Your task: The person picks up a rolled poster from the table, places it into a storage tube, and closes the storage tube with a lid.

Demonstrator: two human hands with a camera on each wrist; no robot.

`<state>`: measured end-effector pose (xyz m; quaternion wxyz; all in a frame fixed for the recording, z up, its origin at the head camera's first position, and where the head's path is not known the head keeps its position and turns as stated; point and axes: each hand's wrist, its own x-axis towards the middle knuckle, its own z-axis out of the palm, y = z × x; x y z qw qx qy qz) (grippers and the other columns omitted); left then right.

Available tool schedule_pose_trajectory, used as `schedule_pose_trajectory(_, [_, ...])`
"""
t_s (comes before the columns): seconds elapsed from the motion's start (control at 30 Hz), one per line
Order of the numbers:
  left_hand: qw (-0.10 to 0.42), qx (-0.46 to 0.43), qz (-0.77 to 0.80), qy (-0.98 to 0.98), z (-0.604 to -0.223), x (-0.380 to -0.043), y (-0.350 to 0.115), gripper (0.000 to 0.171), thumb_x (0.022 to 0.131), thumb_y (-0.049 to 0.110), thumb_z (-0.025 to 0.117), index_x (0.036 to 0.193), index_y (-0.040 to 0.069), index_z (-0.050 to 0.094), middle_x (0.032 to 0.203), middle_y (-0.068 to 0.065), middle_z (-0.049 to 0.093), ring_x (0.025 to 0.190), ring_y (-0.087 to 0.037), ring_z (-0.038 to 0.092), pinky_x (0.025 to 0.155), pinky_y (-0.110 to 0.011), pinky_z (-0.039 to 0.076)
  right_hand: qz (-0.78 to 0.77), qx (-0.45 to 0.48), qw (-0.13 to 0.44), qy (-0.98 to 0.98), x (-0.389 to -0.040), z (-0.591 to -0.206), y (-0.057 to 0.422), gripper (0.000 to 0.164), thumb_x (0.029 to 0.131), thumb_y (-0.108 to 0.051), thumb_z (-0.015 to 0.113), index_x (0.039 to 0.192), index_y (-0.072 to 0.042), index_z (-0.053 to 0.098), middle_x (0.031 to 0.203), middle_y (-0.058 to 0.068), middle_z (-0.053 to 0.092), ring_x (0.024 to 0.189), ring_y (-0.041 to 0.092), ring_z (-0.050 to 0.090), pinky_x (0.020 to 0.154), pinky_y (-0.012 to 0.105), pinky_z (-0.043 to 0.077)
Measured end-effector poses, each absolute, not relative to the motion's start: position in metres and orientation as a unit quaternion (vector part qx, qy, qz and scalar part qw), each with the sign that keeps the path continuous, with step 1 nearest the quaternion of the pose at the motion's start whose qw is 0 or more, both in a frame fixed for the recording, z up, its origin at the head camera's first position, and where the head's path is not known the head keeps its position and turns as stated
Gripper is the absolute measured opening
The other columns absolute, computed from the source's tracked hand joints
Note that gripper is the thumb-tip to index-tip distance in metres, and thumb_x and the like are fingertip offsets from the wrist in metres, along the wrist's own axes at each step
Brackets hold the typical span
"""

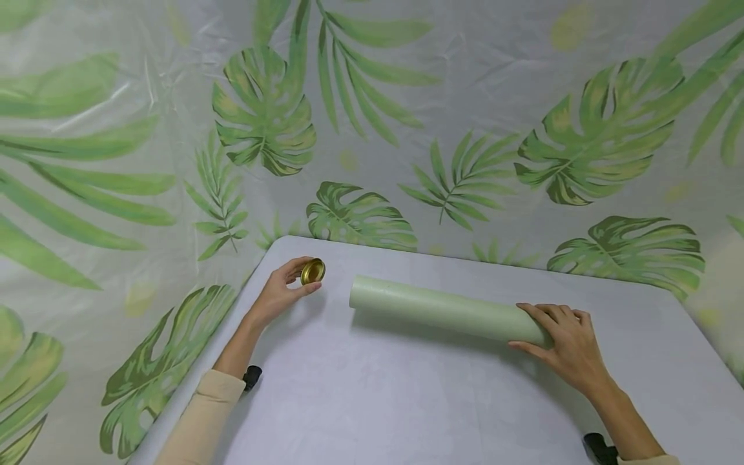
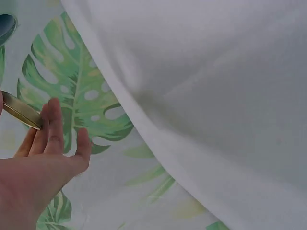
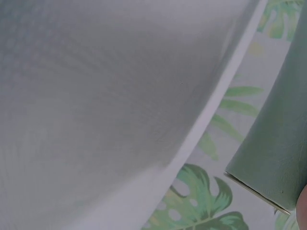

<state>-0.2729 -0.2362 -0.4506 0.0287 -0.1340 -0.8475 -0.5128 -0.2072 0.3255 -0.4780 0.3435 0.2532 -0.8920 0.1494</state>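
Note:
A round gold lid [image 1: 313,271], its hollow side showing in the head view, is pinched between the thumb and fingers of my left hand [image 1: 283,289]. The lid [image 2: 21,111] is seen edge-on at the left of the left wrist view, beside the left hand [image 2: 53,163]. My right hand [image 1: 560,339] grips the right end of a long pale green tube [image 1: 436,307], thumb below and fingers above. The tube's left end points toward the lid, with a gap between them. In the right wrist view the tube [image 3: 273,139] fills the right side, and only a fingertip shows.
A white cloth-covered table [image 1: 407,400] lies under both hands. Behind it and at its sides hangs a pale sheet [image 1: 482,84] printed with green leaves. A small black device [image 1: 252,377] sits at the left wrist, another [image 1: 600,448] at the right wrist.

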Motion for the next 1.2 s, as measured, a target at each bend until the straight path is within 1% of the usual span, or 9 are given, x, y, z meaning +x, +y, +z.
schedule_pose_trajectory(0.2, [0.013, -0.172, -0.513, -0.841, -0.450, -0.269, -0.233, 0.065, 0.096, 0.022, 0.076, 0.154, 0.020, 0.048, 0.154, -0.014, 0.053, 0.144, -0.037, 0.047, 0.120, -0.062, 0.033, 0.149, 0.252, 0.344, -0.892, -0.206, -0.478, 0.325, 0.083, 0.056, -0.044, 0.092, 0.131, -0.015, 0.071, 0.107, 0.015, 0.071, 0.097, 0.039, 0.061, 0.083, 0.055, 0.036])
schedule_pose_trajectory(0.37, [0.004, -0.190, -0.518, -0.834, -0.453, -0.266, -0.229, 0.061, 0.097, 0.019, 0.075, 0.152, 0.014, 0.049, 0.154, -0.013, 0.053, 0.142, -0.037, 0.049, 0.118, -0.061, 0.036, 0.149, 0.254, 0.343, -0.892, -0.207, -0.478, 0.323, 0.081, 0.061, -0.051, 0.090, 0.132, -0.015, 0.071, 0.108, 0.016, 0.071, 0.098, 0.039, 0.061, 0.084, 0.054, 0.035])
schedule_pose_trajectory(0.47, [0.001, -0.199, -0.521, -0.830, -0.455, -0.264, -0.226, 0.059, 0.097, 0.019, 0.074, 0.151, 0.014, 0.050, 0.152, -0.011, 0.055, 0.137, -0.035, 0.053, 0.114, -0.057, 0.041, 0.149, 0.253, 0.342, -0.893, -0.207, -0.478, 0.322, 0.083, 0.058, -0.047, 0.092, 0.132, -0.016, 0.070, 0.109, 0.016, 0.071, 0.098, 0.039, 0.061, 0.084, 0.054, 0.035])
schedule_pose_trajectory(0.6, [0.010, -0.222, -0.526, -0.821, -0.456, -0.264, -0.221, 0.057, 0.098, 0.016, 0.073, 0.150, 0.013, 0.051, 0.152, -0.010, 0.055, 0.139, -0.033, 0.052, 0.109, -0.053, 0.046, 0.149, 0.253, 0.342, -0.893, -0.207, -0.479, 0.320, 0.085, 0.053, -0.040, 0.094, 0.132, -0.015, 0.070, 0.109, 0.016, 0.070, 0.098, 0.039, 0.061, 0.085, 0.055, 0.036])
schedule_pose_trajectory(0.77, [0.014, -0.233, -0.545, -0.805, -0.456, -0.262, -0.217, 0.059, 0.097, 0.006, 0.072, 0.151, 0.010, 0.050, 0.153, -0.014, 0.053, 0.138, -0.036, 0.052, 0.107, -0.050, 0.047, 0.151, 0.253, 0.339, -0.894, -0.207, -0.479, 0.318, 0.085, 0.054, -0.040, 0.094, 0.132, -0.015, 0.070, 0.109, 0.016, 0.070, 0.099, 0.038, 0.061, 0.086, 0.056, 0.035])
schedule_pose_trajectory(0.9, [-0.001, -0.239, -0.557, -0.795, -0.456, -0.260, -0.215, 0.065, 0.097, 0.003, 0.070, 0.156, 0.014, 0.043, 0.155, -0.017, 0.049, 0.140, -0.038, 0.051, 0.105, -0.048, 0.048, 0.152, 0.251, 0.339, -0.894, -0.206, -0.479, 0.316, 0.085, 0.053, -0.039, 0.095, 0.131, -0.015, 0.070, 0.109, 0.015, 0.071, 0.098, 0.038, 0.061, 0.086, 0.055, 0.035])
schedule_pose_trajectory(1.0, [-0.015, -0.244, -0.564, -0.789, -0.456, -0.258, -0.214, 0.066, 0.098, 0.004, 0.070, 0.157, 0.016, 0.041, 0.155, -0.019, 0.048, 0.141, -0.040, 0.051, 0.105, -0.041, 0.049, 0.154, 0.251, 0.338, -0.894, -0.206, -0.478, 0.316, 0.085, 0.053, -0.038, 0.095, 0.131, -0.015, 0.070, 0.109, 0.015, 0.071, 0.098, 0.038, 0.061, 0.086, 0.055, 0.036])
schedule_pose_trajectory(1.07, [-0.024, -0.247, -0.575, -0.780, -0.457, -0.256, -0.213, 0.063, 0.099, 0.004, 0.068, 0.156, 0.014, 0.042, 0.154, -0.021, 0.048, 0.140, -0.043, 0.051, 0.104, -0.034, 0.051, 0.155, 0.252, 0.337, -0.894, -0.206, -0.478, 0.315, 0.085, 0.053, -0.038, 0.095, 0.131, -0.015, 0.070, 0.110, 0.016, 0.070, 0.099, 0.039, 0.061, 0.086, 0.055, 0.036])
schedule_pose_trajectory(1.2, [-0.050, -0.261, -0.613, -0.744, -0.457, -0.254, -0.210, 0.059, 0.101, 0.003, 0.065, 0.155, 0.004, 0.041, 0.157, -0.026, 0.042, 0.143, -0.049, 0.047, 0.101, -0.022, 0.054, 0.156, 0.253, 0.339, -0.892, -0.206, -0.479, 0.315, 0.086, 0.052, -0.038, 0.095, 0.130, -0.015, 0.070, 0.110, 0.016, 0.070, 0.100, 0.039, 0.061, 0.087, 0.057, 0.036])
